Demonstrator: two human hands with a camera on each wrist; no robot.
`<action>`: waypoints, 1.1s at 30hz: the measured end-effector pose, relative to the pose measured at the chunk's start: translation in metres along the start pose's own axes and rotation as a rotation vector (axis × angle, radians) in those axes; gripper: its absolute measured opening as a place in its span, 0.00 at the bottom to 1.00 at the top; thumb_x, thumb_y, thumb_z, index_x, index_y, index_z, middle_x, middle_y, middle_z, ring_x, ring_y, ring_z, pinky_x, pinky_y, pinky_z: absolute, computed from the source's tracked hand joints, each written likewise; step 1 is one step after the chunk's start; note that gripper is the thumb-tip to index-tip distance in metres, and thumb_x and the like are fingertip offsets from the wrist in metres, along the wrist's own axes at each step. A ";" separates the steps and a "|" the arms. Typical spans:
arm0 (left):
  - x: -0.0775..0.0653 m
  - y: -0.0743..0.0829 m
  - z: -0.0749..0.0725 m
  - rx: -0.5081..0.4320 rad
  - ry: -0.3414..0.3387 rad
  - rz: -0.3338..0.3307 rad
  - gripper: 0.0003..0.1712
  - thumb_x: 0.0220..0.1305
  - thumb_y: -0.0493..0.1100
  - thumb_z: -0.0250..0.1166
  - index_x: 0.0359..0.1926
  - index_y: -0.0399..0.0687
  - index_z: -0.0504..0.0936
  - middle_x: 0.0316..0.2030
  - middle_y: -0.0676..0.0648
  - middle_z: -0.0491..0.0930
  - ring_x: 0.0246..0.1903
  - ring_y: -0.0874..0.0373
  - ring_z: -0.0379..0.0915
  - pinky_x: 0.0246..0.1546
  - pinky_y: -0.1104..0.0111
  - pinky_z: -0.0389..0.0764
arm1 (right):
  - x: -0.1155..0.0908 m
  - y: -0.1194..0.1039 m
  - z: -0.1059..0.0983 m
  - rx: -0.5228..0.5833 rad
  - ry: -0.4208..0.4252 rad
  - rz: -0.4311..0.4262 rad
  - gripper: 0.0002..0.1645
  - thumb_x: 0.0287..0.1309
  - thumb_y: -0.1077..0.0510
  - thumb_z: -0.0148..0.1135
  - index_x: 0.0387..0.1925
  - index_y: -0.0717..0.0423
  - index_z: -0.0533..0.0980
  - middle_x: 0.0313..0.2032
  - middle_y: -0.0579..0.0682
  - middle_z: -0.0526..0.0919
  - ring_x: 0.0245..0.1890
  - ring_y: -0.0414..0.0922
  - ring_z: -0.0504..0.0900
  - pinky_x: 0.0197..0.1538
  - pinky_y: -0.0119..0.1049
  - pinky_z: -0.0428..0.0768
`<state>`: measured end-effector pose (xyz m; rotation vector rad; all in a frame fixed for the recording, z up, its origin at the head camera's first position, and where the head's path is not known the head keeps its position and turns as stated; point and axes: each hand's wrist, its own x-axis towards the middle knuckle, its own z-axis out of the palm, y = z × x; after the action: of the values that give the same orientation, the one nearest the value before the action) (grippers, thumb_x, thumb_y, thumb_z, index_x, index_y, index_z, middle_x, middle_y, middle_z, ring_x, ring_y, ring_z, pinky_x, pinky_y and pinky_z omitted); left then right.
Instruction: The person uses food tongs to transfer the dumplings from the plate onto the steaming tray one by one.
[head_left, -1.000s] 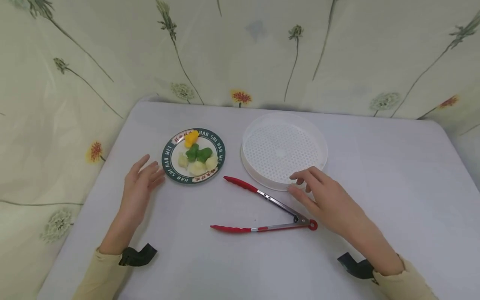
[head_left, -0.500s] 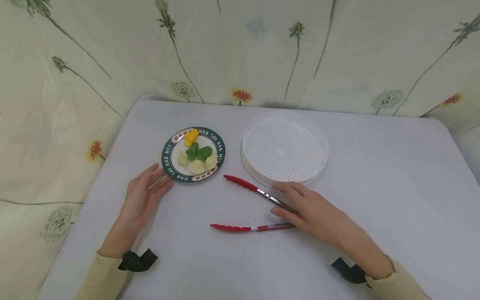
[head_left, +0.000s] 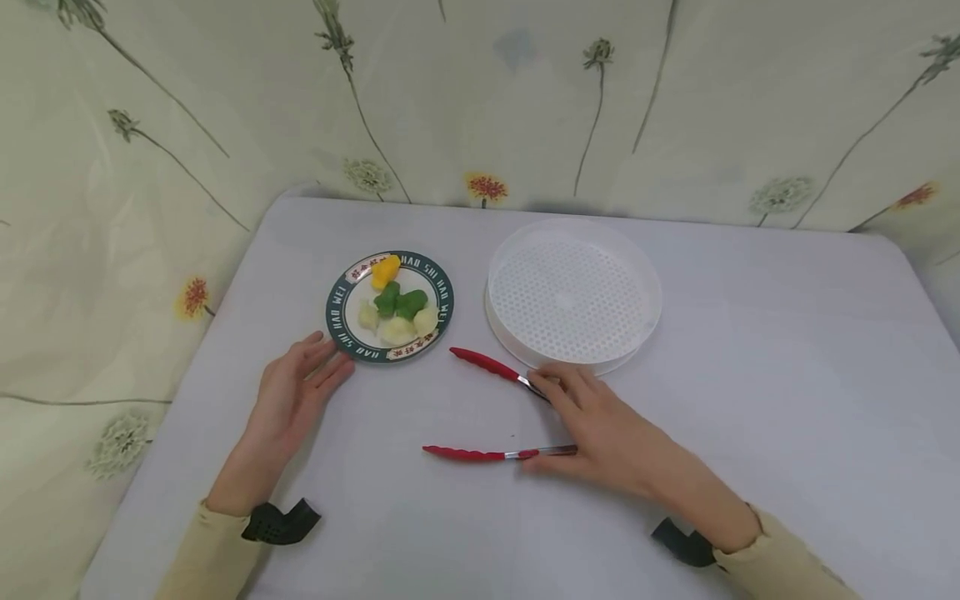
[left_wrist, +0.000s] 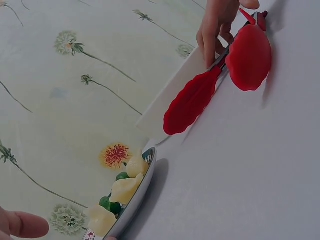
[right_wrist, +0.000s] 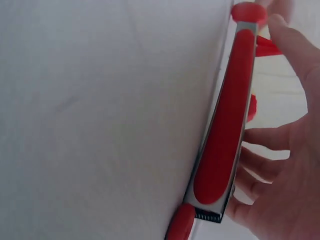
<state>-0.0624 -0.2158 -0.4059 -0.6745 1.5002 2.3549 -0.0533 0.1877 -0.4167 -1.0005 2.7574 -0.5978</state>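
My right hand [head_left: 611, 429] holds a pair of red-tipped kitchen tongs [head_left: 468, 455], spread apart on the table. Its thumb lies along the near arm and its fingers curl at the far arm. In the right wrist view, the red-inlaid arm of the tongs [right_wrist: 225, 115] runs beside thumb and fingers. My left hand [head_left: 288, 400] has its fingers extended, fingertips right at the lower left rim of a green-edged plate [head_left: 337, 308]. On that plate lie several small dumpling-shaped pieces: one yellow [head_left: 386, 272], two green [head_left: 411, 304], others pale [head_left: 397, 332].
Behind the tongs stands a round white steamer tray [head_left: 570, 292] with a perforated bottom, right of the plate. A white cloth covers the table [head_left: 787, 358]. A flower-patterned curtain [head_left: 675, 100] hangs along the back and left.
My right hand has come left and down from beside the white tray onto the tongs, taking hold of both arms. The left hand has moved slightly right, to the plate's rim.
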 end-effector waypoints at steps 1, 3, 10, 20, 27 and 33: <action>0.000 0.000 0.000 -0.001 -0.001 0.001 0.37 0.88 0.51 0.39 0.89 0.50 0.40 0.87 0.41 0.45 0.83 0.50 0.56 0.82 0.67 0.69 | 0.001 0.000 0.002 -0.009 0.008 -0.006 0.66 0.54 0.20 0.72 0.80 0.55 0.64 0.73 0.48 0.68 0.72 0.49 0.70 0.72 0.51 0.83; 0.001 -0.001 -0.001 0.000 -0.003 0.002 0.37 0.88 0.51 0.39 0.88 0.49 0.40 0.87 0.42 0.44 0.83 0.50 0.55 0.82 0.67 0.68 | 0.002 0.000 0.005 -0.026 0.024 -0.019 0.68 0.52 0.19 0.72 0.80 0.56 0.64 0.72 0.49 0.70 0.71 0.49 0.70 0.72 0.51 0.82; 0.003 -0.001 -0.001 0.001 0.001 0.009 0.37 0.89 0.48 0.39 0.88 0.49 0.39 0.88 0.44 0.43 0.83 0.50 0.56 0.82 0.66 0.69 | 0.007 0.001 0.013 -0.056 0.040 -0.029 0.72 0.48 0.18 0.74 0.80 0.58 0.64 0.69 0.49 0.71 0.67 0.48 0.71 0.70 0.48 0.82; 0.003 -0.001 0.000 0.001 0.010 0.008 0.37 0.89 0.49 0.38 0.89 0.50 0.38 0.87 0.41 0.44 0.84 0.48 0.55 0.83 0.65 0.67 | 0.017 -0.005 0.028 -0.148 0.053 -0.011 0.76 0.46 0.12 0.70 0.80 0.62 0.64 0.66 0.54 0.72 0.65 0.49 0.72 0.68 0.43 0.86; 0.002 -0.001 0.000 0.008 0.009 0.007 0.37 0.89 0.50 0.38 0.89 0.51 0.38 0.88 0.42 0.43 0.84 0.49 0.55 0.83 0.65 0.67 | 0.019 -0.006 0.034 -0.205 0.093 -0.022 0.75 0.44 0.13 0.71 0.76 0.63 0.67 0.64 0.56 0.74 0.64 0.51 0.73 0.67 0.43 0.85; 0.002 -0.001 0.000 0.034 0.005 0.009 0.37 0.89 0.49 0.38 0.89 0.50 0.37 0.88 0.42 0.44 0.83 0.49 0.56 0.82 0.65 0.68 | 0.021 -0.006 0.037 -0.154 0.110 0.004 0.71 0.41 0.16 0.77 0.73 0.60 0.69 0.64 0.55 0.74 0.62 0.48 0.74 0.62 0.41 0.90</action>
<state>-0.0632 -0.2152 -0.4077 -0.6669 1.5453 2.3304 -0.0556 0.1581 -0.4482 -1.0210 2.9397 -0.4592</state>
